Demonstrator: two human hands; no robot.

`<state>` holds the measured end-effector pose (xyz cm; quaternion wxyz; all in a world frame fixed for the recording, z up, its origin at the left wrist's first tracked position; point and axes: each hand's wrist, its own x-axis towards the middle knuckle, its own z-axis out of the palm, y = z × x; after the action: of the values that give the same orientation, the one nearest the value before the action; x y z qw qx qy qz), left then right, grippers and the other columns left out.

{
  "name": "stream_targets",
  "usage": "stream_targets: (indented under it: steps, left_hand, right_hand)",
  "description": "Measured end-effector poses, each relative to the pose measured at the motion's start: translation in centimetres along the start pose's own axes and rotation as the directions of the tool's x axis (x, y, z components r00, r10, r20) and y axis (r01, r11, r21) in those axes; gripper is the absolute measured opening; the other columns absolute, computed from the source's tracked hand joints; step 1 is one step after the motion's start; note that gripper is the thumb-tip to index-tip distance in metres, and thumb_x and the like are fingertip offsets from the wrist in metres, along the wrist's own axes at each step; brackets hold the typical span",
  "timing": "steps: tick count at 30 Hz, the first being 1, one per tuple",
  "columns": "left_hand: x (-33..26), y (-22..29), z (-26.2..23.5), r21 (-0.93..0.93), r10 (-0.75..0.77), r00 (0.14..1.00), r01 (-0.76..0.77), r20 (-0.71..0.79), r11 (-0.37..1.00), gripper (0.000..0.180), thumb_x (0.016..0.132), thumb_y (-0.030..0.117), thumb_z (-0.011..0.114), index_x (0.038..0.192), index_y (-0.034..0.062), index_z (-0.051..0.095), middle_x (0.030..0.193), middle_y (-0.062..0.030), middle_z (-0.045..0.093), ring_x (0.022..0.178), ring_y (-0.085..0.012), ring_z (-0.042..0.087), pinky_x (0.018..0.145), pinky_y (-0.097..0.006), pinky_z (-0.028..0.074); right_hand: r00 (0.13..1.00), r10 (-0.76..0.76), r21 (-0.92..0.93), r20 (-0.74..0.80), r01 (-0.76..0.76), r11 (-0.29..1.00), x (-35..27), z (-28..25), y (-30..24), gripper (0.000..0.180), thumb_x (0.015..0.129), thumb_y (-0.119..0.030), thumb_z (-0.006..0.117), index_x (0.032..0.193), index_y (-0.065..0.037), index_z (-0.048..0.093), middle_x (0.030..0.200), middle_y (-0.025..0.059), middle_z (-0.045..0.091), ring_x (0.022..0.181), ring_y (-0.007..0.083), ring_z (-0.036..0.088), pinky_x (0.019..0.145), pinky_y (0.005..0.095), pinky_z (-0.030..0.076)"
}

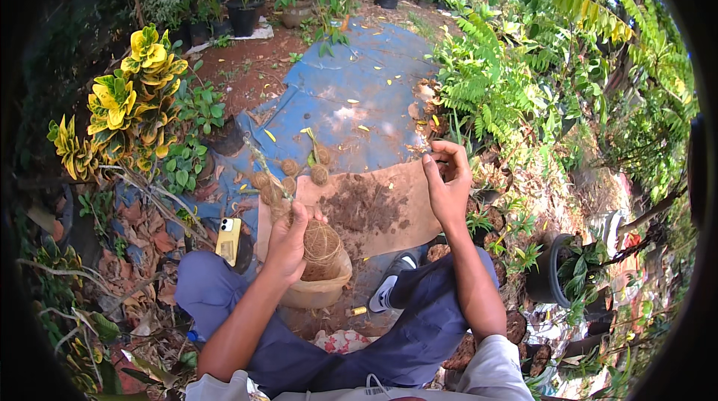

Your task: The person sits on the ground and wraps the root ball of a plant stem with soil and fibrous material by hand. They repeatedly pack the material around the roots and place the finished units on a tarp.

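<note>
My left hand (288, 244) is closed around a fibre-wrapped root ball (280, 208), its thumb on top, and a leafless green stem (256, 151) slants up and left from it. Close beside that hand, a larger ball wound with brown twine (321, 240) rests in a translucent plastic tub (314, 295) between my legs. My right hand (449, 177) is raised to the right of the brown sheet, fingers curled and thumb near the fingertips. Whatever it pinches, if anything, is too fine to make out. Several small fibre balls (319, 174) lie just beyond my left hand, some with shoots.
Dark soil (363, 210) is scattered on the brown sheet (419, 207), over a blue tarp (359, 65). A yellow phone (228, 241) lies by my left knee, a small yellow cylinder (360, 310) near my shoe. Potted plants (550, 270) and foliage border both sides.
</note>
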<state>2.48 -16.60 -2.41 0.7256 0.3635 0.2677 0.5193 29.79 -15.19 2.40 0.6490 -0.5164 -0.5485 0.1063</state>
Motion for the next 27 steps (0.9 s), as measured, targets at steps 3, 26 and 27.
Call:
stream_targets:
  steps: [3,26,27]
  left_hand:
    - [0.1,0.0,0.3,0.134,0.022,0.999,-0.017,-0.039,0.991,0.04,0.101,0.046,0.047,0.091,0.007,0.053,0.091,-0.0032,0.055,0.093,-0.0141,0.054,0.09,-0.032,0.043]
    - [0.7,1.0,-1.3,-0.249,-0.229,0.972,0.211,-0.044,0.945,0.049,0.089,0.005,0.063,0.132,0.0028,0.04,0.122,-0.0115,0.057,0.11,-0.0239,0.061,0.092,-0.045,0.052]
    - [0.6,1.1,-1.2,-0.224,-0.192,0.981,0.184,-0.013,0.957,0.053,0.089,0.003,0.063,0.135,0.0024,0.037,0.123,-0.0128,0.057,0.111,-0.0249,0.061,0.093,-0.046,0.052]
  right_hand:
    - [0.996,-0.034,-0.034,0.077,0.036,0.999,-0.6,0.8,0.0,0.018,0.087,-0.004,0.066,0.105,-0.002,0.062,0.104,0.0059,0.057,0.088,0.0126,0.059,0.076,0.0275,0.049]
    - [0.581,0.098,-0.169,0.808,0.069,0.983,-4.9,5.1,-3.4,0.049,0.089,-0.025,0.07,0.13,-0.006,0.053,0.108,0.015,0.061,0.088,0.0271,0.065,0.078,0.04,0.052]
    - [0.586,0.082,-0.157,0.807,0.078,0.985,-4.6,4.9,-3.3,0.047,0.089,-0.024,0.07,0.129,-0.006,0.054,0.107,0.0154,0.062,0.087,0.0279,0.065,0.077,0.0403,0.052]
